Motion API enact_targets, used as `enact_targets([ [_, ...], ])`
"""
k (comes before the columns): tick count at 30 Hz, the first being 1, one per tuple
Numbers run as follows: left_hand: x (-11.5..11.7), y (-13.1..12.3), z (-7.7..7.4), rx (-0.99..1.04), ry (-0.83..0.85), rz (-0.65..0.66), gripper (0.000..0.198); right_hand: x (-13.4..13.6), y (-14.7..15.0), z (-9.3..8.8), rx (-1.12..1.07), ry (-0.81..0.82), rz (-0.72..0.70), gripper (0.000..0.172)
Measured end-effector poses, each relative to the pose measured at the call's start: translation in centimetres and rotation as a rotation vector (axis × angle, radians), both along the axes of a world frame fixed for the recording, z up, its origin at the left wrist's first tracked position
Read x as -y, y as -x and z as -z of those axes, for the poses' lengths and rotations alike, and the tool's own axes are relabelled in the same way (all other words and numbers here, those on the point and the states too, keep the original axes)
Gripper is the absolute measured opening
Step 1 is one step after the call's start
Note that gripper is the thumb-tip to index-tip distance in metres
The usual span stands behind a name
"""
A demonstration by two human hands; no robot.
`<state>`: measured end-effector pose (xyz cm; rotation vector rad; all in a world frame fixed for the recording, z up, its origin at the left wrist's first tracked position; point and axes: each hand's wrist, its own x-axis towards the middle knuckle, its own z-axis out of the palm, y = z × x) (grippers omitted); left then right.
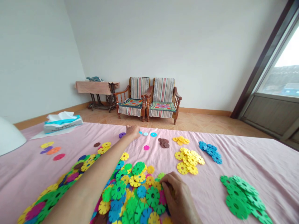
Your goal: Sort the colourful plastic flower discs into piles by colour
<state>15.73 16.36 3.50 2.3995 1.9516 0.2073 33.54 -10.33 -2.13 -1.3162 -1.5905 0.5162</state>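
Note:
My left hand [132, 132] reaches to the table's far side, its fingers closed at the edge of a light blue snowflake disc [140, 133] that they partly cover. Just right of it lie a white disc [145, 134] and another blue disc [153, 134]; a purple disc [121, 135] is on its left. At the right edge of a big mixed pile of snowflake discs [137, 186], my right hand [176, 194] has its fingers curled inward. What they hold, if anything, is hidden. My left forearm covers part of the pile.
Sorted groups of yellow [189, 160], blue [211, 151], brown [163, 142] and green discs [244, 196] lie to the right. On the left are loose discs [53, 151], a tissue pack [63, 123] and a white rounded object [9, 137]. Two chairs [163, 93] stand beyond the pink-covered table.

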Motion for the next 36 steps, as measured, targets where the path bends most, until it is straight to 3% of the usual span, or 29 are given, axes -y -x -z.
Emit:
enact_targets([
  [6, -1.1, 0.7, 0.5, 0.062, -0.011, 0.032, 0.029, 0.0, 0.0, -0.1, 0.011, 0.008, -0.008, 0.025],
  [15, -1.6, 1.1, 0.5, 0.092, 0.079, 0.299, 0.028, 0.1, -0.2, -0.4, 0.084, 0.046, -0.045, 0.023],
  [22, -1.4, 0.7, 0.4, 0.072, 0.079, 0.311, 0.027, 0.0, 0.1, -0.2, 0.007, -0.002, 0.002, 0.021],
  [27, -1.0, 0.5, 0.0, 0.095, 0.025, 0.318, 0.027, 0.1, -0.2, -0.5, 0.051, 0.063, -0.030, 0.021],
  [32, 1.5, 0.7, -2.0, 0.211, -0.109, 0.325, 0.029, 0.4, -0.3, -1.0, 0.077, 0.091, -0.012, 0.021],
  [36, 6.6, 1.4, -3.9, 0.338, -0.202, 0.347, 0.032, 0.6, -0.4, -1.4, 0.059, 0.070, -0.025, 0.019],
])
